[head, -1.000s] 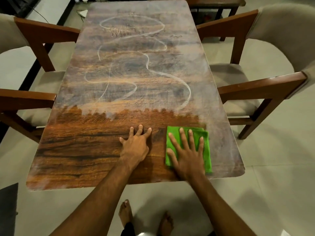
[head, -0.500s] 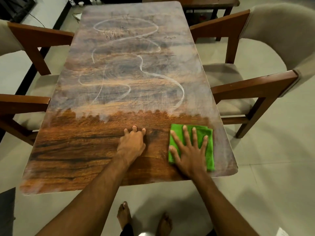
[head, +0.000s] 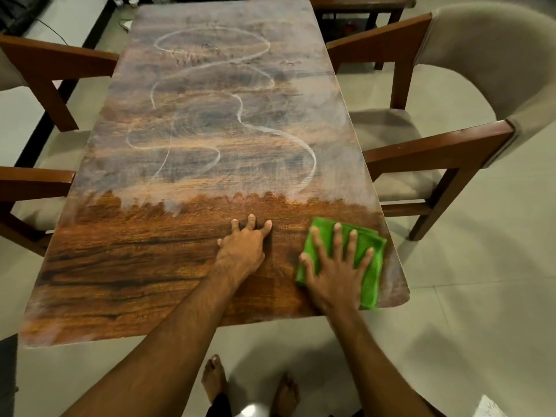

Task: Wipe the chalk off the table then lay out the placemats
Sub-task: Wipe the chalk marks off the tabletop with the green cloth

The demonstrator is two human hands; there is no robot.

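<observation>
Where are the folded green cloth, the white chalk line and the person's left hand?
Folded green cloth [head: 374,278]: head view, right edge.
White chalk line [head: 314,164]: head view, right-hand bend.
Left hand [head: 240,254]: head view, back of hand.

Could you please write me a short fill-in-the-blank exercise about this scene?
1. The right hand presses flat on a folded ____ cloth.
2. The left hand rests on the bare ____, holding nothing.
3. White ____ loops mark the far half.
Missing words: green; table; chalk.
</observation>
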